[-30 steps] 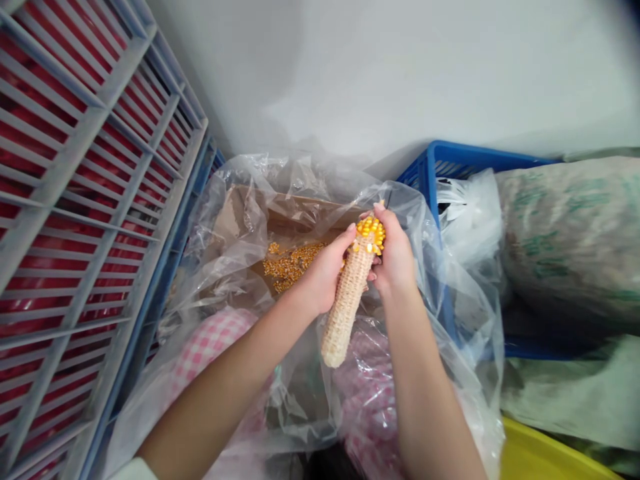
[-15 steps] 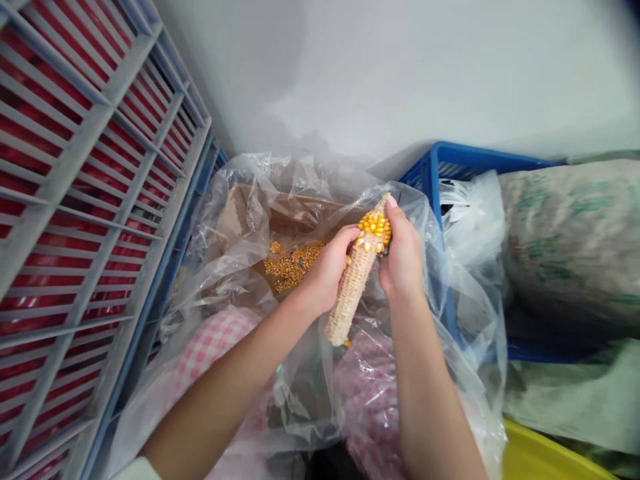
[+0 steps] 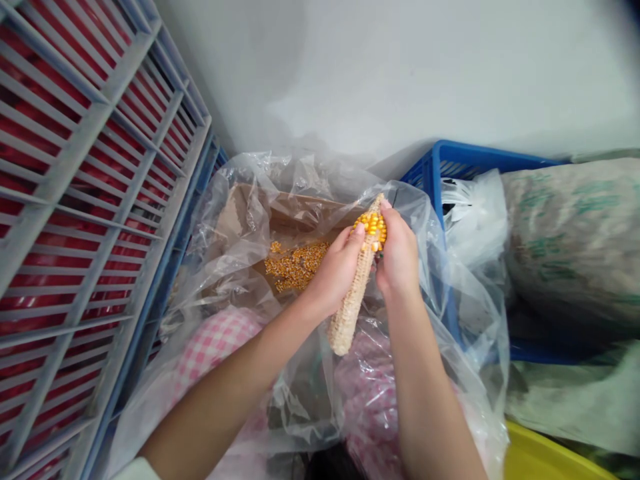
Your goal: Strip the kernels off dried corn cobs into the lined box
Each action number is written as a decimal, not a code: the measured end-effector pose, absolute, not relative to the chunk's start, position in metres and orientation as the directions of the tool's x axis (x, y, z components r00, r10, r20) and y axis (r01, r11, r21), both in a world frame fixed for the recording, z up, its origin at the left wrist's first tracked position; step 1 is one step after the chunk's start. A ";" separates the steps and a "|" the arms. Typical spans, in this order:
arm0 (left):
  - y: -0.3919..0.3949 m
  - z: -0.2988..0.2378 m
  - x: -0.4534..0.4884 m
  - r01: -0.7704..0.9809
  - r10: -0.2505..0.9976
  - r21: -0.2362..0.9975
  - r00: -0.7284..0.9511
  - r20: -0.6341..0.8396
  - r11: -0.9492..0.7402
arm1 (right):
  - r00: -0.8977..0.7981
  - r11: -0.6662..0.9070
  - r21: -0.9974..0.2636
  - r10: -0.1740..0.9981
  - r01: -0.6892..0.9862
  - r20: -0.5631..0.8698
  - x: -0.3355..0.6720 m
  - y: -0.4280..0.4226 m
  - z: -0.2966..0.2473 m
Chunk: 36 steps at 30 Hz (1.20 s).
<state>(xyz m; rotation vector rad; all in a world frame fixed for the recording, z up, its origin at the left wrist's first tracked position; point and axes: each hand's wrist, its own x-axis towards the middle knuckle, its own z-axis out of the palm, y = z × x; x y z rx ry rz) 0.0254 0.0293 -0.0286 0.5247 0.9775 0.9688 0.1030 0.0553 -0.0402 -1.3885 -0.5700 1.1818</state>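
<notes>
A corn cob [image 3: 354,297] slants between both hands, its narrow tip away from the person and its bare, blunt end toward the lap, above a plastic-lined cardboard box [image 3: 300,205]. The left hand [image 3: 336,272] grips it from the left, thumb against the band of yellow kernels [image 3: 371,228] near the tip. The right hand [image 3: 401,257] closes on the tip end from the right; its fingers are mostly hidden behind the cob.

To shell this band well, it seems best to steady the cob with one hand and press with the other thumb at the edge beside the stripped part, where kernels have room to tip over. Turning the cob little by little and keeping it above the loose kernels [image 3: 297,265] should limit scatter onto the clear plastic sheet [image 3: 245,177].
</notes>
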 end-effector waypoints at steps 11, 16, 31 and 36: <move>0.034 -0.027 0.028 -0.536 0.836 0.648 0.259 -0.484 0.541 | 0.360 -0.171 -0.950 0.896 -0.262 -0.261 0.104 0.053 -0.038; 0.031 -0.031 0.029 -0.488 0.855 0.708 0.198 -0.479 0.510 | 0.368 -0.174 -0.957 0.895 -0.231 -0.252 0.103 0.052 -0.035; 0.031 -0.033 0.030 -0.520 0.855 0.688 0.196 -0.480 0.506 | 0.348 -0.157 -0.965 0.910 -0.211 -0.224 0.100 0.049 -0.029; 0.027 -0.032 0.033 -0.543 0.889 0.713 0.159 -0.430 0.442 | 0.359 -0.180 -0.949 0.894 -0.257 -0.267 0.103 0.052 -0.032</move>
